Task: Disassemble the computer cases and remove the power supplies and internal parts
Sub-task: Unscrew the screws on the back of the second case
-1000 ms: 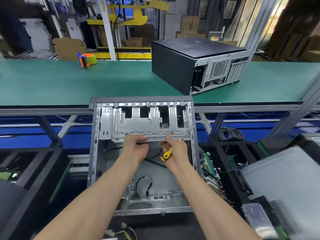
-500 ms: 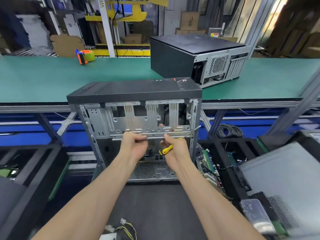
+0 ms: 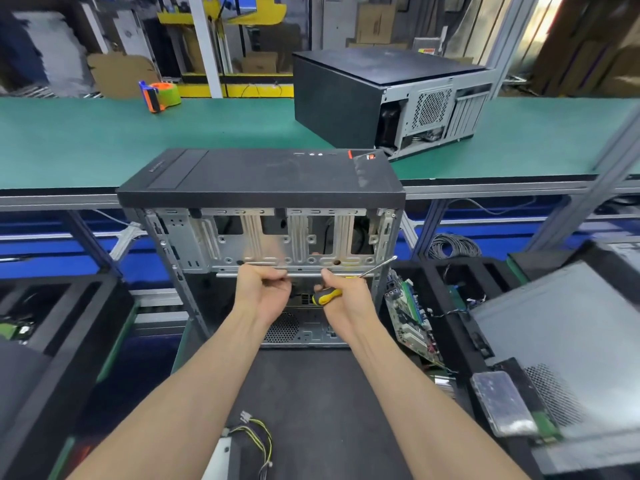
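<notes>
An open computer case (image 3: 263, 181) stands tipped up in front of me, its black front panel on top and its bare metal drive cage (image 3: 294, 240) facing me. My left hand (image 3: 261, 289) grips the lower edge of the cage. My right hand (image 3: 346, 296) grips the same edge while holding a yellow-and-black screwdriver (image 3: 327, 296), whose shaft points up to the right. A second, closed case (image 3: 381, 98) lies on the green conveyor behind.
Green circuit boards (image 3: 412, 317) lean in a bin at the right. A grey side panel (image 3: 561, 344) and a drive (image 3: 498, 403) lie at the far right. A bundle of yellow and black wires (image 3: 252, 434) sits near the bottom. A tape dispenser (image 3: 161, 95) rests on the green conveyor (image 3: 86, 143).
The case has been tilted up from lying flat to standing on end, its black front panel now on top. Both hands stayed on the cage edge and rose with it.
</notes>
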Available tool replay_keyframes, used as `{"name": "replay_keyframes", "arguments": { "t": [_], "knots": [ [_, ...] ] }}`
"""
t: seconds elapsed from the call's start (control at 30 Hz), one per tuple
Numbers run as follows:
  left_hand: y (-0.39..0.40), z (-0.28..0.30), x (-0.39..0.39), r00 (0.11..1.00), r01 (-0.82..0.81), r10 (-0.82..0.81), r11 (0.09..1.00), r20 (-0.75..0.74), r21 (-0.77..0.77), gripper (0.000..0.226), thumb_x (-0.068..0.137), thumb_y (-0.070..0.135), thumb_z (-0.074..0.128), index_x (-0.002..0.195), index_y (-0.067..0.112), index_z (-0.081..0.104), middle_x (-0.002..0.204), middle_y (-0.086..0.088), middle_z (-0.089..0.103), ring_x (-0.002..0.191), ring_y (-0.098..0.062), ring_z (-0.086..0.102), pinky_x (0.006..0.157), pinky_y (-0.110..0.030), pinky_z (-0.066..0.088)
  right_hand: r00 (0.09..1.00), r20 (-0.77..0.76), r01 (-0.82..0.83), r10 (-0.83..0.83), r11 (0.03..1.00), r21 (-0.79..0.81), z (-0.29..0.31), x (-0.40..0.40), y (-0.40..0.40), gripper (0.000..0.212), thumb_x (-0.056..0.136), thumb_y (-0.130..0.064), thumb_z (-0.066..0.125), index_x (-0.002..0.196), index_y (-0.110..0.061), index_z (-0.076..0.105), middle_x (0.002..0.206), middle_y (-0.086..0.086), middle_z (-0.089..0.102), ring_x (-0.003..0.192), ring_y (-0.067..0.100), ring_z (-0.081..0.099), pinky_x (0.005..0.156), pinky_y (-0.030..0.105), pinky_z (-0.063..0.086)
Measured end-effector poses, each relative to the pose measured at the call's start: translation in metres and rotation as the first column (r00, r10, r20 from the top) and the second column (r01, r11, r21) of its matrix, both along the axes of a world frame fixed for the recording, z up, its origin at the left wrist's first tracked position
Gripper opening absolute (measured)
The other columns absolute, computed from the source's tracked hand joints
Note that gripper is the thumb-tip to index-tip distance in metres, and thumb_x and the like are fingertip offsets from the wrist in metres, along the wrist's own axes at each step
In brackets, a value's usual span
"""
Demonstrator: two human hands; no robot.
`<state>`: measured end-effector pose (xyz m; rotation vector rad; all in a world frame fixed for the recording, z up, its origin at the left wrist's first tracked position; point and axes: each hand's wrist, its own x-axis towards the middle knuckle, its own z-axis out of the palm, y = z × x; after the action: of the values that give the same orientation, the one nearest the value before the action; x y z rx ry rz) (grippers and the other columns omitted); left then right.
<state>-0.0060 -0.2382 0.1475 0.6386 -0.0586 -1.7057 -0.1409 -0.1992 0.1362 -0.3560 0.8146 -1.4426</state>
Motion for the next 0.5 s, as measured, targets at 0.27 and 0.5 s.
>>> {"name": "replay_keyframes", "arguments": {
  "t": [0.27, 0.5],
  "knots": [
    [0.012, 0.002, 0.004, 0.999, 0.019, -0.019, 1.000, 0.025, 0.016, 0.045, 0.057, -0.021, 0.042, 0.082, 0.011, 0.060, 0.074, -0.005, 0.068, 0.075, -0.022, 0.074, 0.092, -0.035, 0.056, 0.999, -0.027, 0.032, -0.032, 0.999, -0.011, -0.001, 0.002, 0.016, 0.021, 0.093, 0.013, 0.053, 0.098, -0.006, 0.060, 0.086, 0.006, 0.067, 0.079, 0.022, 0.062, 0.063, 0.032, 0.040],
    [0.025, -0.003, 0.013, 0.986, 0.079, -0.082, 0.997, 0.144, 0.021, 0.048, 0.065, -0.023, 0.042, 0.099, 0.003, 0.064, 0.100, -0.012, 0.073, 0.102, -0.027, 0.071, 0.106, -0.037, 0.048, 0.987, -0.156, -0.046, 0.036, 0.997, -0.066, -0.010, 0.001, 0.035, 0.030, 0.094, 0.013, 0.049, 0.118, 0.002, 0.062, 0.116, 0.011, 0.073, 0.103, 0.026, 0.071, 0.064, 0.028, 0.045]
  ]
}}
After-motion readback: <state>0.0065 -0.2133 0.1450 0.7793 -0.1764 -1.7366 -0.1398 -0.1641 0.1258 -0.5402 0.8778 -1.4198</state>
